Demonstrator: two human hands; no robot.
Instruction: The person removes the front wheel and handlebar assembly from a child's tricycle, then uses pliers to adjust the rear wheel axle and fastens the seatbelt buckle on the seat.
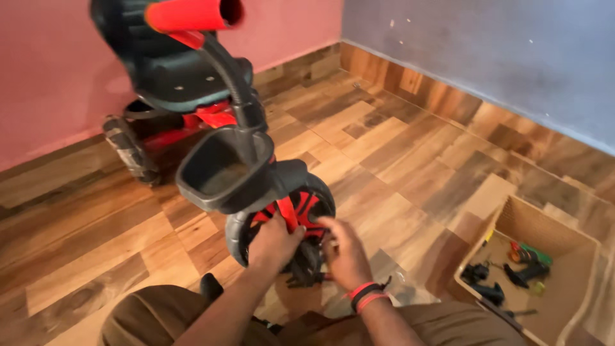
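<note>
- Red fork (287, 213) and black rubber meet where both hands work: the left hand (274, 242) is clenched on the fork of a child's tricycle, just above the front wheel (312, 204), apparently to steady it.
- The right hand (346, 251), red and black bands at the wrist, has its fingers curled at the wheel's hub, at about 3 o'clock from the left hand; whether they pinch a small part there cannot be told.
- The wheel stands upright on the wood-pattern floor (410, 166), directly before the person's knees, near enough for both hands to reach the axle.
- At 12 o'clock from the hands, a black front basket (221, 170) hangs on the steering column; beyond it are the black seat (176, 80) and a red handlebar grip (192, 14).
- A rear wheel (131, 150) rests near the pink wall at 10 o'clock.
- At 3 o'clock, well apart, an open cardboard box (580, 240) holds loose tools and dark parts, within arm's reach.
</note>
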